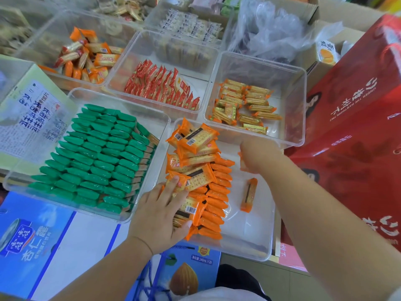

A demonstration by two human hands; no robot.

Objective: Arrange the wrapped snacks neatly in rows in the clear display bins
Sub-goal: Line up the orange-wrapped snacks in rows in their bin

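Observation:
A clear bin (249, 246) in front of me holds orange-wrapped cracker packs. A row of them (217, 192) stands on edge along its middle, and a loose pile (195, 144) lies at the bin's far left. My left hand (160, 216) rests on the near end of the pile and row, fingers spread over the packs. My right hand (258, 157) grips an orange pack (242, 164) at the bin's far right side. One single orange pack (249, 195) lies alone on the bin floor to the right of the row.
To the left, a bin of green packs (95, 157) stands in tidy rows. Behind are bins with red packs (160, 85), yellow-orange packs (243, 103) and mixed orange packs (86, 57). A large red carton (358, 131) stands at the right; blue cartons (36, 240) lie near me.

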